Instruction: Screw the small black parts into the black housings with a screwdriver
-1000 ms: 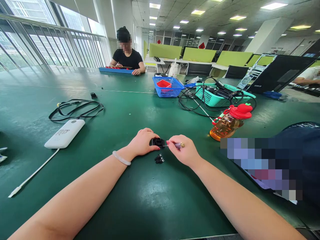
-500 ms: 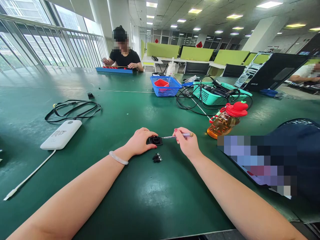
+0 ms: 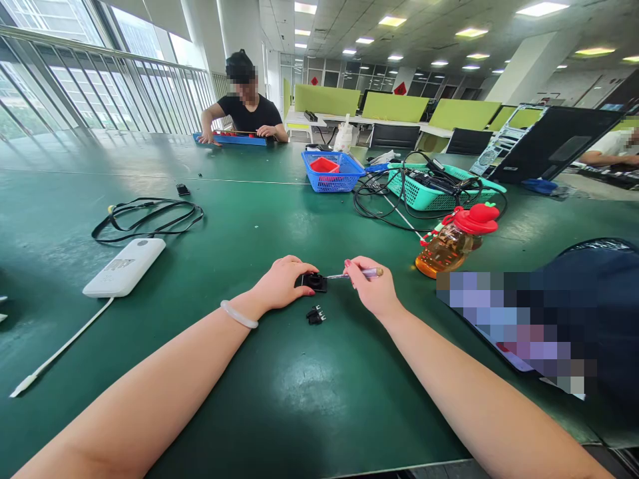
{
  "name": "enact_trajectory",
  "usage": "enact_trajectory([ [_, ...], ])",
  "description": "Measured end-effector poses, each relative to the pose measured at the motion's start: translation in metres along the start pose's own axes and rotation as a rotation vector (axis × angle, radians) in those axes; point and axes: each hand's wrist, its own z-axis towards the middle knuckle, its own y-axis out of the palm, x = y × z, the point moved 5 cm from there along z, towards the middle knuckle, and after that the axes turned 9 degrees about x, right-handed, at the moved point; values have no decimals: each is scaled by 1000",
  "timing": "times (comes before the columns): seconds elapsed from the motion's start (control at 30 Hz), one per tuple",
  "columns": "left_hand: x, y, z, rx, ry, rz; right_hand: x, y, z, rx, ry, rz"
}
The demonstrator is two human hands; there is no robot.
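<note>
My left hand (image 3: 284, 283) grips a small black rectangular part (image 3: 315, 282) with a round centre, thumb at its near side and fingers at its far side, down on the green table. In my right hand (image 3: 372, 286) is a thin screwdriver (image 3: 370, 273) with a pale handle, held in a pinch. Its metal shaft points left, and the tip is at the black part's right edge; whether it touches cannot be made out. Just nearer to me lies a small black connector piece (image 3: 315, 315) with metal prongs, touched by neither hand.
A white power bank (image 3: 124, 267) with cables lies left. To the right stands a bottle of amber drink (image 3: 449, 246) with a red lid. Behind are a blue basket (image 3: 333, 181) and a teal basket (image 3: 424, 197) of black cables. Across the table sits a person (image 3: 249, 110) at a blue tray.
My hands, the black part and the screwdriver keep nearly the same places; the view has shifted slightly. The person across the table has lowered one hand to the tabletop beside the blue tray.
</note>
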Motion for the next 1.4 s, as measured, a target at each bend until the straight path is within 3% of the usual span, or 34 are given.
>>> enact_trajectory([
  [0.07,0,0,0,2,3,8,-7,-4,-3,59,-44,6],
  [0.13,1,0,1,4,14,14,-17,-4,-8,37,-148,-9],
  [0.27,2,0,1,8,35,25,-34,10,-21,-157,-466,-95],
  [0.33,2,0,1,11,45,24,-35,18,-25,-258,-531,-134],
  [0.4,2,0,1,14,46,20,-32,24,-25,-325,-503,-161],
  [0.5,1,-1,1,18,36,21,-22,26,-20,-352,-336,-133],
  [0.63,4,-3,0,12,38,28,-6,16,-8,-195,-22,87],
  [0.7,6,-4,0,10,37,30,-1,9,-3,-89,55,140],
  [0.83,7,-4,0,1,42,20,-2,1,-1,7,2,66],
  [1.1,5,-2,-1,17,69,17,-11,18,-12,-218,-227,-168],
  [1.23,8,-4,-2,59,91,-1,-4,17,-9,-221,-126,36],
  [1.4,7,-11,-1,170,42,32,5,5,3,-37,33,379],
])
